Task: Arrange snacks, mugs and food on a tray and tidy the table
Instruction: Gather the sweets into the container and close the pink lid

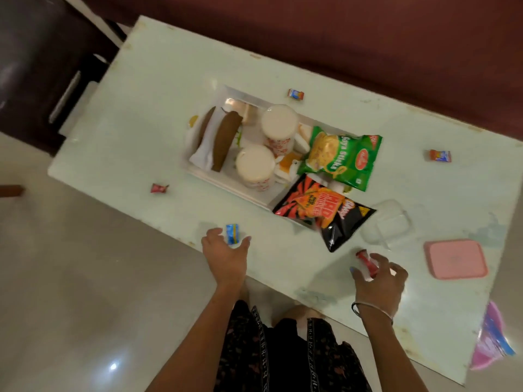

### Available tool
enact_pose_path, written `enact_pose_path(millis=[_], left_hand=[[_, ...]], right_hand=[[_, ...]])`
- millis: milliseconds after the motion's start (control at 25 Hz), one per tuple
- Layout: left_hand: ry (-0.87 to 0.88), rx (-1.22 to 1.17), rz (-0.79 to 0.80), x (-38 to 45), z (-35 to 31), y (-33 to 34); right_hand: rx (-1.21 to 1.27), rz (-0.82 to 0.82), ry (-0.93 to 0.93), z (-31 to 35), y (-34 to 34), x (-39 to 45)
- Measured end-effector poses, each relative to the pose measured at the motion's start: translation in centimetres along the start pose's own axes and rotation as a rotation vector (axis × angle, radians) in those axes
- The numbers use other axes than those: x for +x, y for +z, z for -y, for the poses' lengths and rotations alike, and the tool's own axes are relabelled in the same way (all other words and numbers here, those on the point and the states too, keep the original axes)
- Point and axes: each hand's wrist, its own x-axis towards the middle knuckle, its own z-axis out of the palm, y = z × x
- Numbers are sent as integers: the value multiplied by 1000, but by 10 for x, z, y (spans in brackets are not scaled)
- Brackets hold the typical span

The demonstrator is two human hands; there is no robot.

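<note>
Head camera looks down on a long pale green table (pixel 158 89) with a white tray (pixel 226 93) near its middle. Going left to right, a small red candy wrapper (pixel 159 188) lies alone at about 8 o'clock from the tray. Next, the left hand (pixel 226 254) sits at the near table edge, its fingers spread around a small blue candy packet (pixel 232 233), touching it but not squeezed shut. Inside the tray, two brown sausage-shaped rolls (pixel 226 138) rest on white paper, and two white mugs with red prints (pixel 278 124) stand side by side. A green soya sticks bag (pixel 343 159) hangs over the tray's 3 o'clock end, and a black and orange chips bag (pixel 325 210) lies just below it, half off the tray. A tiny orange and white candy (pixel 296 94) sits at 12 o'clock. The right hand (pixel 380 281) has its fingers curled on a small red packet (pixel 368 261), gripping it. A clear plastic box (pixel 392 222) is near, then a pink square lid (pixel 455 258), another small orange candy (pixel 440 156), and a pink plastic bag (pixel 491 339) at 4 o'clock.
</note>
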Motion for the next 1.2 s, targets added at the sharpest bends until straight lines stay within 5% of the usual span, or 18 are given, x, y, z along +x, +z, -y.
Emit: enact_pose_path(millis=[200,480,760,1200], left_hand=[[0,87,80,26,4,6],[27,3,132,55,4,-14],[189,172,-46,156,13,-71],[443,421,116,164,17,-64]], right_hand=[[-143,61,-304,15,37,-23],[-299,220,-500,50,70,-40],[-279,240,-476,62,79,-47],[-217,256,-407,64,74,-51]])
